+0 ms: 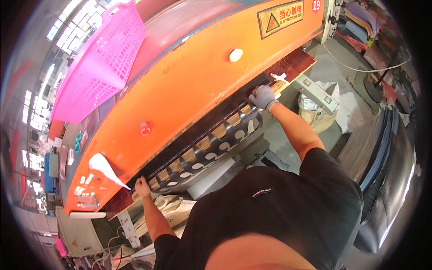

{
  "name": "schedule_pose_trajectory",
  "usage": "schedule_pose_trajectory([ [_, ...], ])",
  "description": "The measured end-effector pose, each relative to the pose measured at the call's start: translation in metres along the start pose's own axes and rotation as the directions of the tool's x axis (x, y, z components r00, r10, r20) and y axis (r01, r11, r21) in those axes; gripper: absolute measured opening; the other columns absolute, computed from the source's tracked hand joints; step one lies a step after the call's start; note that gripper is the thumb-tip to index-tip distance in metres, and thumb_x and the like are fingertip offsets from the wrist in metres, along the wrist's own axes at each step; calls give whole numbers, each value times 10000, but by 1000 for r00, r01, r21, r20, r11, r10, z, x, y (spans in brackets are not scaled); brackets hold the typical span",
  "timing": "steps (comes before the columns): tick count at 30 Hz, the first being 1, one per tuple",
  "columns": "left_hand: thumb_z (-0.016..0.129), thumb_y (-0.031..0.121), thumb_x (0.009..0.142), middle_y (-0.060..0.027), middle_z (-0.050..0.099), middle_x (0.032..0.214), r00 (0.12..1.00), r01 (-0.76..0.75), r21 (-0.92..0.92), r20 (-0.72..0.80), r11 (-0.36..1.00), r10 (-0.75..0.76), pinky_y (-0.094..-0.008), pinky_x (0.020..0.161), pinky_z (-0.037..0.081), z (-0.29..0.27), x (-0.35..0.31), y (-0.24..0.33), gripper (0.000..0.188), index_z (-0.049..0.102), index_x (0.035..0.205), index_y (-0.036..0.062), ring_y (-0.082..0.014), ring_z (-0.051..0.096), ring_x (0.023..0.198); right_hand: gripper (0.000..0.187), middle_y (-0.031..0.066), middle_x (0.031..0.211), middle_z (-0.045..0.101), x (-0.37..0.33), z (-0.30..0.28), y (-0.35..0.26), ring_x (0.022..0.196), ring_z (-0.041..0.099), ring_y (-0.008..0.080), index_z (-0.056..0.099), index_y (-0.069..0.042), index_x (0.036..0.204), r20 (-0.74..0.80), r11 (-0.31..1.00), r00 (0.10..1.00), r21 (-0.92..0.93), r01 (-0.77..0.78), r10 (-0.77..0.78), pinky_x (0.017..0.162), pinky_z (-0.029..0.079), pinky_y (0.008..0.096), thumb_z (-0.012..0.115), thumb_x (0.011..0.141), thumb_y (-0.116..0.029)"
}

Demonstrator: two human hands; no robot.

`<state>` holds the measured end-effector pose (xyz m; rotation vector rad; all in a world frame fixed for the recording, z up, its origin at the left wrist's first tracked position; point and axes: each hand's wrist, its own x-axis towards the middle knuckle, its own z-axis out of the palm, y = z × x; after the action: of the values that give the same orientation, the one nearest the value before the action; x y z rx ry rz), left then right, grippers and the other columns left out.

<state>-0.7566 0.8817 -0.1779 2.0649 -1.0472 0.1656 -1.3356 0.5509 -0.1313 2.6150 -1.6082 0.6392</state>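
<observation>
A long black sheet with a row of cut-out openings stretches between my two hands along the front of the orange machine. Its near edge droops over the front of the machine's bed, and tan board shows through some of the gaps. My left hand, bare, has its fingers closed at the sheet's left end. At the right end, my right hand, in a grey glove, is closed on the sheet's corner. The far part of the sheet lies in the dark gap under the orange machine head.
A pink plastic basket sits on top of the machine at left. A red button and a pale knob stick out of its front. Stacked dark sheets stand at right, near a pale sack on the floor.
</observation>
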Motion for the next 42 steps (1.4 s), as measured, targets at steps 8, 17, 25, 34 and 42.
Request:
schedule_pose_trajectory([
  [8,532,322,869,-182,511,581,997,45,88,-72,995,-39,-425,546,382,-22,-89,14,378,518,673,0,-311,474,519,358,189,693,623,-79,-23,8,719,609,352,662,-37,640,-59,995,997,82,-49,53,711,476,446,508,741,-344],
  [17,554,291,865,-128,515,638,992,86,130,-106,988,-73,-399,589,400,-85,-248,38,341,541,651,26,-281,511,609,299,161,712,621,-226,-59,20,709,609,342,642,-49,635,-126,979,972,82,-188,197,655,478,452,560,756,-309],
  [25,589,205,831,-111,479,582,989,121,134,-103,984,-107,-389,546,369,-127,-342,51,297,512,614,18,-259,454,563,270,147,924,606,-273,-89,-18,910,566,337,607,-56,948,-273,947,941,301,-116,202,790,458,409,649,761,-246],
  [34,572,183,837,-120,456,587,994,71,83,-90,994,-63,-388,537,360,-149,-406,48,286,503,626,2,-259,442,556,837,235,1292,429,-213,-59,-172,1199,407,404,422,-68,1308,190,972,975,226,70,-115,1002,352,412,695,624,-465],
  [42,555,167,845,-122,463,590,994,98,78,-61,992,-94,-380,551,363,-161,-414,44,265,510,642,2,-258,435,568,709,220,1190,530,-193,-77,-132,1108,525,326,536,-38,1218,121,774,993,630,-66,-14,937,427,361,706,601,-342],
])
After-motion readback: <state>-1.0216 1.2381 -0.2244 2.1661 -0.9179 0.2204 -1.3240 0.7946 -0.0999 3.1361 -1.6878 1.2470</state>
